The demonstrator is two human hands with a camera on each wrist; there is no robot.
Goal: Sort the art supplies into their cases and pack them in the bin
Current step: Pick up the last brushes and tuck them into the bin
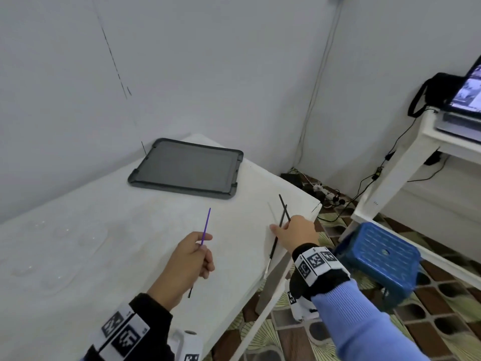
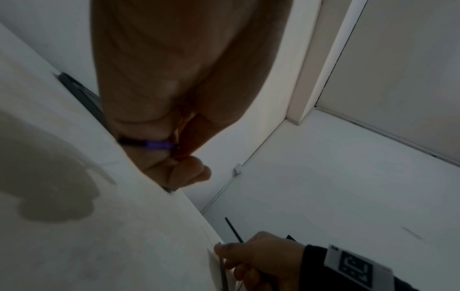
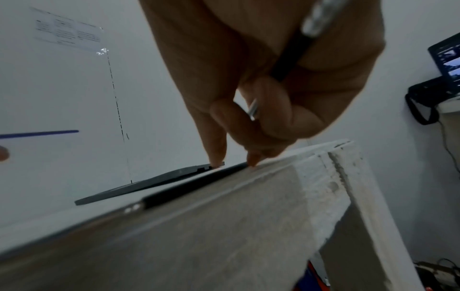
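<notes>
The left hand is closest to us. Its grip is curled tight around a thin purple paintbrush with a black end, pointing up so it is ready to pack.

The big white desk carries everything. At its far end lies a flat dark grey plastic lid or tray, out of the way by the wall. No case or bin shows.

The right hand is at the desk's right edge. Its grip is closed on a thin black paintbrush, and its fingertips touch another long black paintbrush with a silver band lying on the desk, probably to gather it too.
</notes>
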